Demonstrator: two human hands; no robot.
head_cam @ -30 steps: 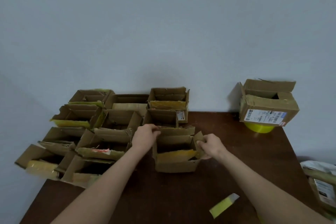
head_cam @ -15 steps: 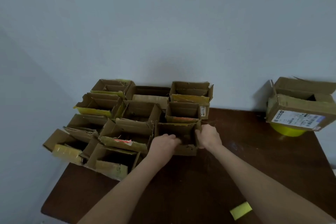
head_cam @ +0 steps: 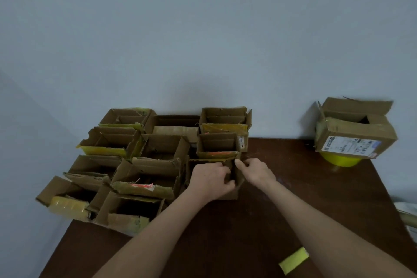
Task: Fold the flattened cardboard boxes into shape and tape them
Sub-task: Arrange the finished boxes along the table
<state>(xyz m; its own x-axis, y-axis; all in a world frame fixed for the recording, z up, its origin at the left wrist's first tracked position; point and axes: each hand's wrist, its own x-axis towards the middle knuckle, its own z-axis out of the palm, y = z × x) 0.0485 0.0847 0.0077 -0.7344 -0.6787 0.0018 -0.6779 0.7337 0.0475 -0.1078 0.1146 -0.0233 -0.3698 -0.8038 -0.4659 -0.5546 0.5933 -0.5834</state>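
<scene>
Gripped by both hands, the small cardboard box [head_cam: 234, 187] is held at its top: the left hand [head_cam: 209, 178] is curled over the rim and the right hand [head_cam: 256, 171] pinches a side flap. It is stood on the table [head_cam: 293, 198], touching the other boxes [head_cam: 146, 178]. It is judged light and bendy, best held near corners. Its open top is pointed up, and its long side seems laid left to right.

A dark brown table [head_cam: 338, 183] fills the lower part of the frame, and a plain pale grey-blue wall [head_cam: 203, 29] stands behind it. A small yellow-green flat piece [head_cam: 294, 260] lies at the lower right. At the right edge a whitish object [head_cam: 407, 209] is partly visible.
</scene>
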